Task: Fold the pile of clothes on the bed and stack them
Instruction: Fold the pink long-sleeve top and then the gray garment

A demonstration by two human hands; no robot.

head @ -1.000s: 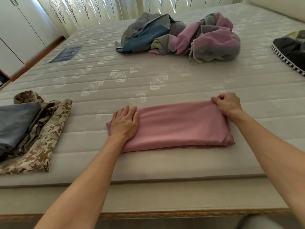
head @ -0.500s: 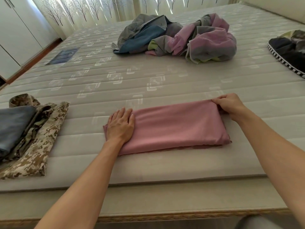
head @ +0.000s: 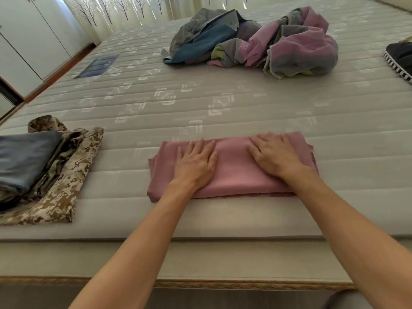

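Head view: both hands, left hand [head: 196, 165] and right hand [head: 275, 156], press flat and open-fingered on the folded pink garment [head: 231, 168] near the bed's [head: 223, 219] front edge. Lifted carelessly, its loose layers could slide apart and undo the fold.

Folded garment [head: 234, 168] front-centre; stack [head: 40, 170] left; pile [head: 256, 41] behind.

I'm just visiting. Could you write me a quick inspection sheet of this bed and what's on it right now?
Surface: quilted mattress, bare.
Job's things: folded pink cloth near the front edge; stack of a grey-blue garment on a camouflage garment at left; unfolded pile farther back.
Clutter: dark item with checkered edge at right.
Hands: left hand and right hand flat on the pink cloth.
Cables: nothing seen.
Surroundings: tree-print curtain, white wardrobe.
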